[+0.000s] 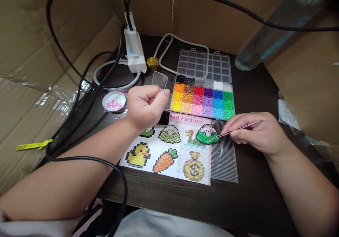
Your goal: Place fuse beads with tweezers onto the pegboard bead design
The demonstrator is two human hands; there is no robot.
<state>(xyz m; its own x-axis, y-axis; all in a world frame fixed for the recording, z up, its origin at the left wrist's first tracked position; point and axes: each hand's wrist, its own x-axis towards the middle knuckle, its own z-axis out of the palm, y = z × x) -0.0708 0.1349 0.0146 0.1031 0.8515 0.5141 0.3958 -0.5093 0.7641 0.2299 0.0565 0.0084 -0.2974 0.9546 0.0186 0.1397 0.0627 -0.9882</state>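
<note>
My right hand [256, 132] pinches a pair of thin pinkish tweezers [245, 125]. Their tips touch the green lower part of a small bead figure [208, 134], which has a black outline and a pale top. The figure lies on a clear pegboard [227, 164] that overlaps the right side of a printed bead pattern sheet [156, 148]. My left hand [147, 106] is closed in a fist above the sheet's upper left; whatever its fingers hold is hidden. Just below that fist sits a small container of black beads [164, 118], partly covered by the hand.
Behind the sheet stands a compartment box [202, 116] of coloured beads, its clear lid [203, 65] folded back. A white dish [105, 102] of pink beads is at left, with a power strip [135, 53] beyond. A black cable [124, 184] loops across my left forearm.
</note>
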